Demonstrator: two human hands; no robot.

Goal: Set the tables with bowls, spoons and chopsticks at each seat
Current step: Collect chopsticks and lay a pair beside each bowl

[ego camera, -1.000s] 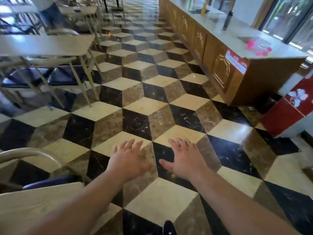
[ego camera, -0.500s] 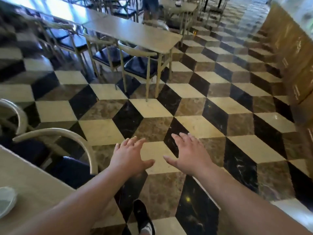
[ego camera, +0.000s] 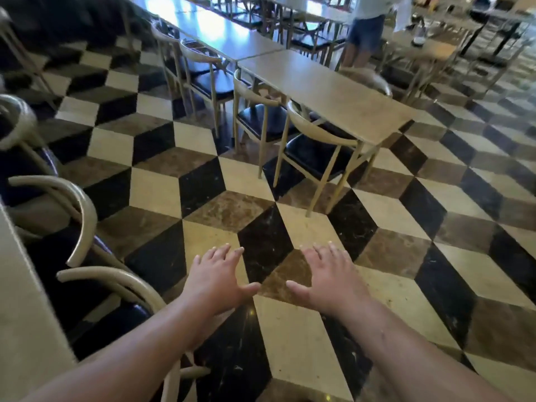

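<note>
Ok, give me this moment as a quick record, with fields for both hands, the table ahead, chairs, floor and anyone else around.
left hand: open, fingers spread, palm down, holding nothing
right hand: open, fingers spread, palm down, holding nothing
table ahead: light wood top, across the aisle
curved-back chair: dark seat, tucked in at that table's near corner
near table: edge at lower left, chairs alongside
floor: cube-pattern tiles in cream, brown and black
other person: standing beyond the table ahead, only partly in view
</note>
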